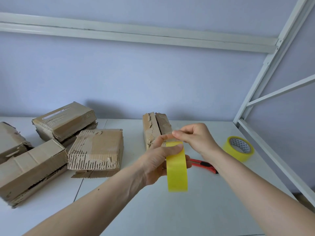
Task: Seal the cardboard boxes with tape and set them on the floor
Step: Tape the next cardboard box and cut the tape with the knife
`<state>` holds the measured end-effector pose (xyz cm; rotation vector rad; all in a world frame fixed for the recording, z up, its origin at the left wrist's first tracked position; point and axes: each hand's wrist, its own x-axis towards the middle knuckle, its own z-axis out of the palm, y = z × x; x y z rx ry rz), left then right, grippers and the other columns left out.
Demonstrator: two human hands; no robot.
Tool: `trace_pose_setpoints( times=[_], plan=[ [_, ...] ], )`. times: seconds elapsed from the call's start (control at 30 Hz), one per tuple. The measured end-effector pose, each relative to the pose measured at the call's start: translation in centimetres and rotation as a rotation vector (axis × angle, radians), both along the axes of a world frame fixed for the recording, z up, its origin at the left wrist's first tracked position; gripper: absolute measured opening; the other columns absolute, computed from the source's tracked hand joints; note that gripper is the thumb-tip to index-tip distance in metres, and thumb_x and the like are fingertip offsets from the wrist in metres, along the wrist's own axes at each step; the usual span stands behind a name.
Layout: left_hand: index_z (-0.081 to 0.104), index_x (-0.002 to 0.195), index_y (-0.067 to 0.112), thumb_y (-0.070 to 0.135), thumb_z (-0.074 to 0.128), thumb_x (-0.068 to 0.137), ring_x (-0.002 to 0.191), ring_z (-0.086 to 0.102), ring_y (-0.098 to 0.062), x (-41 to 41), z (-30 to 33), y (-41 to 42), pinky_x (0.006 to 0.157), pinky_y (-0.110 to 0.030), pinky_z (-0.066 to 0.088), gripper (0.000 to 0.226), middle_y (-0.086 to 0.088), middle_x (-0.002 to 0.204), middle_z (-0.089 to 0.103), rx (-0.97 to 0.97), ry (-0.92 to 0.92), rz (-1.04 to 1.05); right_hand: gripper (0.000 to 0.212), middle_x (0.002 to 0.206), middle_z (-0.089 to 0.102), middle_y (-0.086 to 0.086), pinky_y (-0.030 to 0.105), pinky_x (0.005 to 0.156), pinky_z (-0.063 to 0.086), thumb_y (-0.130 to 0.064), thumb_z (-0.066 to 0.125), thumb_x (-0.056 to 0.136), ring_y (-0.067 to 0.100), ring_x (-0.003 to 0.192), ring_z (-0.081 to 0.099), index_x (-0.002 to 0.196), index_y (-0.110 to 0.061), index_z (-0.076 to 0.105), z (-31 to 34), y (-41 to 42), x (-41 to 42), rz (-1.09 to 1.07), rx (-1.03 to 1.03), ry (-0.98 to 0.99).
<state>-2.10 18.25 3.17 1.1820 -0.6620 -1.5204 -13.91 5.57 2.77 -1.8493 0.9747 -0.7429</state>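
Near the centre of the frame, a yellow tape roll (177,169) is held edge-on by the left hand (158,160), fingers and thumb wrapped around it. Just above it, the tape's free end (170,137) is pinched between the thumb and fingertips of the right hand (194,138).

Five battered cardboard boxes are seen on the white table (153,210): four clustered at the left, the nearest to centre being a torn box (96,150), and one narrow box (154,128) partly hidden behind the hands. None appears freshly taped, and no floor is visible.

Several failures are judged possible. The thin clear end may split or slip from the pinch and reseat on the roll. A pulled length may fold onto itself or cling to fingers. Adhesion may be poor on the peeled, corrugated surfaces.

A red utility knife (204,165) lies lower right of the hands, and a second tape roll (238,149) further right.
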Motion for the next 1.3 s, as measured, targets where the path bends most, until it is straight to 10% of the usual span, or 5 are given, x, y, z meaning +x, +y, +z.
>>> trace_pose_setpoints(
  times=[0.27, 0.8, 1.07, 1.3],
  plan=[
    [0.034, 0.141, 0.034, 0.024, 0.071, 0.094, 0.075, 0.073, -0.032, -0.3, -0.5, -0.5, 0.091, -0.047, 0.058, 0.061, -0.016, 0.083, 0.075, 0.021, 0.02, 0.142, 0.028, 0.075, 0.073, 0.007, 0.025, 0.069, 0.049, -0.018, 0.069, 0.089, 0.007, 0.07, 0.066, 0.075, 0.006, 0.071, 2.0, -4.7, 5.0, -0.13, 0.016, -0.015],
    [0.046, 0.127, 0.018, 0.02, 0.072, 0.091, 0.071, 0.072, -0.036, -0.6, -2.1, -2.3, 0.066, -0.039, 0.056, 0.044, -0.019, 0.076, 0.07, 0.124, 0.187, 0.312, 0.02, 0.068, 0.065, 0.005, 0.025, 0.067, 0.05, -0.018, 0.064, 0.084, 0.016, 0.069, 0.057, 0.068, -0.007, 0.063, -2.3, -16.0, 15.0, -0.003, 0.04, 0.203],
    [0.047, 0.129, 0.005, 0.024, 0.072, 0.092, 0.07, 0.073, -0.035, -0.3, -3.2, -3.5, 0.062, -0.039, 0.059, 0.049, -0.022, 0.077, 0.071, 0.22, 0.228, 0.346, 0.049, 0.056, 0.019, -0.003, 0.033, 0.057, 0.015, -0.013, 0.063, 0.081, 0.019, 0.056, 0.018, 0.057, -0.022, 0.021, -4.9, -15.8, 16.1, -0.057, -0.006, 0.38],
    [0.048, 0.126, 0.005, 0.021, 0.073, 0.092, 0.072, 0.073, -0.037, 0.0, -4.5, -3.8, 0.063, -0.04, 0.058, 0.045, -0.02, 0.075, 0.071, 0.247, 0.198, 0.335, 0.032, 0.075, 0.05, 0.001, 0.028, 0.066, 0.045, -0.022, 0.077, 0.079, 0.023, 0.075, 0.054, 0.075, -0.011, 0.047, -5.2, -16.4, 16.0, -0.154, 0.136, 0.387]
  ],
)
